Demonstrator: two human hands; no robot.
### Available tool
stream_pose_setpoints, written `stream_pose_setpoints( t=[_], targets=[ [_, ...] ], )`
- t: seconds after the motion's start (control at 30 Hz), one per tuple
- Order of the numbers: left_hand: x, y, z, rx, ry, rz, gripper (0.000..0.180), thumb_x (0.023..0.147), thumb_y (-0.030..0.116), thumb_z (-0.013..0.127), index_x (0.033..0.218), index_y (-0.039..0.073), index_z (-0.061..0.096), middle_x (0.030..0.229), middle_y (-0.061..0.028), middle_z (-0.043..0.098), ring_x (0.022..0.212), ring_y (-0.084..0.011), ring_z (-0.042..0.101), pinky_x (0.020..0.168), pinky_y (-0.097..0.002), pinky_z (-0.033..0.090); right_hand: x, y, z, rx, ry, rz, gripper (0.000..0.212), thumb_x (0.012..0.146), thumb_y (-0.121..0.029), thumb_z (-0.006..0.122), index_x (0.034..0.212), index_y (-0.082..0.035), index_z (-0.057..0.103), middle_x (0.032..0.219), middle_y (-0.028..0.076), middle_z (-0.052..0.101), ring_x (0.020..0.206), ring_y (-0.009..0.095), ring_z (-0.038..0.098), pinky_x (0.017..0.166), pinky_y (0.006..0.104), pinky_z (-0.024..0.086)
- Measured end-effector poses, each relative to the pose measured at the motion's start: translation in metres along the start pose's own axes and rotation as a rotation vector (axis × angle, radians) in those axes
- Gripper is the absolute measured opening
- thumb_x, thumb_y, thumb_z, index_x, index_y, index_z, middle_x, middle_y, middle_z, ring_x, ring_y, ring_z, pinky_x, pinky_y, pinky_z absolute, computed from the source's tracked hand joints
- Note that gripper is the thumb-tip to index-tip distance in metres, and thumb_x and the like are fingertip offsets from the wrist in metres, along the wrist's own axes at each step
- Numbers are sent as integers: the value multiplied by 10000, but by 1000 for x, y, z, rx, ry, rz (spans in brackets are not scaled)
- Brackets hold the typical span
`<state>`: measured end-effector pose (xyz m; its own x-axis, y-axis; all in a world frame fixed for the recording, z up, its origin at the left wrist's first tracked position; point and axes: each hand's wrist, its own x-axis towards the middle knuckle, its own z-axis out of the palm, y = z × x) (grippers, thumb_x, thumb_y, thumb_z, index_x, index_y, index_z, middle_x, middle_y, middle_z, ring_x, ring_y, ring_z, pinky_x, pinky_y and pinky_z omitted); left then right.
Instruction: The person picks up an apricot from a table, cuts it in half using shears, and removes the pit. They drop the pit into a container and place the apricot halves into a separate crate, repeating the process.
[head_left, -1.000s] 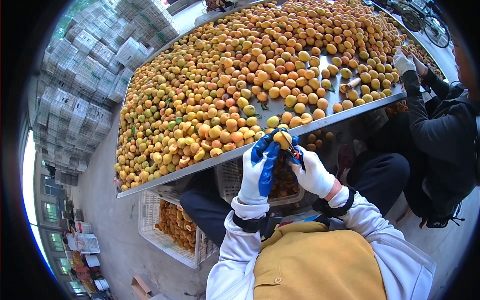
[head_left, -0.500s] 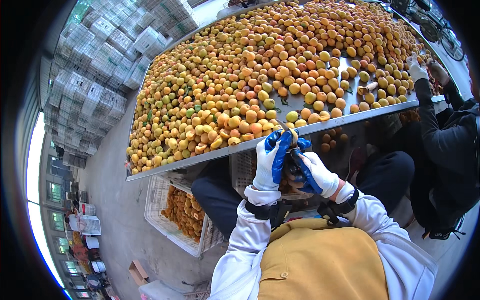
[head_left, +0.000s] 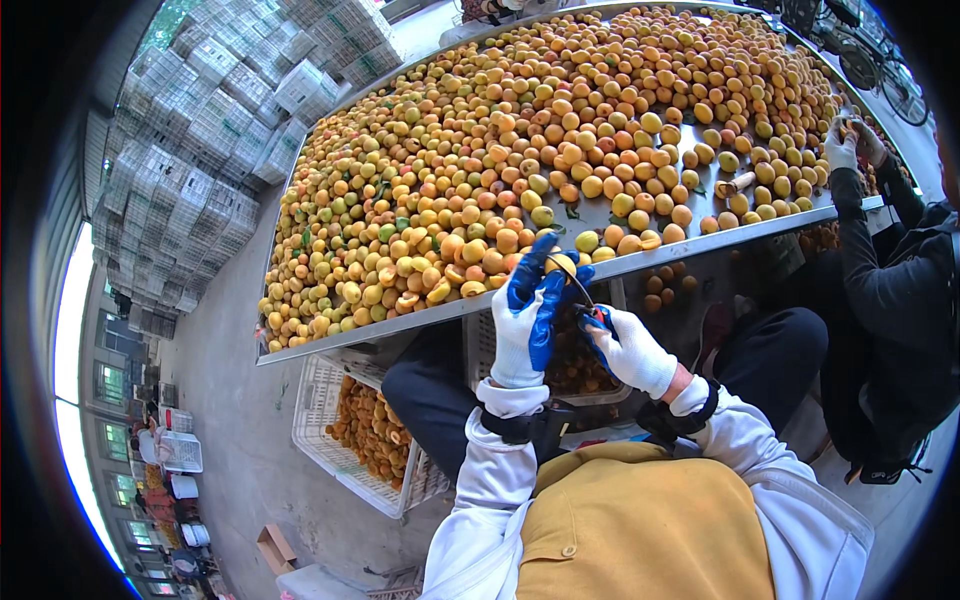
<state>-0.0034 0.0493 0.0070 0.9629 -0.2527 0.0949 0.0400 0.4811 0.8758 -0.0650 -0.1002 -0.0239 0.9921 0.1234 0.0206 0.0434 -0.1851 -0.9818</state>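
Just beyond the table's near edge, my left hand (head_left: 528, 318), in a white glove with blue coating, grips a yellow apricot (head_left: 561, 265) between thumb and fingers. My right hand (head_left: 634, 350), gloved alike, is closed around the handle of a small knife (head_left: 581, 291). Its thin blade reaches up to the fruit; whether it has cut in cannot be made out. Many loose apricots (head_left: 470, 200) cover the metal-topped table (head_left: 690, 240) in front of me. Below my hands, a crate (head_left: 478, 345) with apricot pieces is partly hidden by them.
A white crate (head_left: 310, 425) of orange apricot pieces stands on the floor left of my leg. At the right, a co-worker's gloved hands (head_left: 845, 145) are over the table. Stacked crates (head_left: 190, 170) rise at the far left; a cardboard box (head_left: 275, 548) lies below.
My hands have moved slightly apart. The left one has turned, bringing the apricot into clearer view, and the knife blade now shows between the hands. The co-worker's hands have come together.
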Motion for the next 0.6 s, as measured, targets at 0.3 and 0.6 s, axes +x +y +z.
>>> stream_pose_setpoints(
  t=[0.3,0.6],
  targets=[
    [1,-4,-4,298,-91,176,785,889,-118,599,1563,27,225,1231,-200,630,1132,-274,647,1000,-397,520,-1,1,6,-87,105,-24,143,976,-131,572,983,9,600,766,238,622,678,419,563,636,424,462],
    [-4,-10,-6,121,-65,140,713,914,-61,627,1535,12,284,1236,-209,636,1131,-307,655,988,-411,531,-2,-3,-1,-156,9,-45,201,1018,-168,561,1081,20,596,777,122,597,696,204,547,682,326,487]
  ],
)
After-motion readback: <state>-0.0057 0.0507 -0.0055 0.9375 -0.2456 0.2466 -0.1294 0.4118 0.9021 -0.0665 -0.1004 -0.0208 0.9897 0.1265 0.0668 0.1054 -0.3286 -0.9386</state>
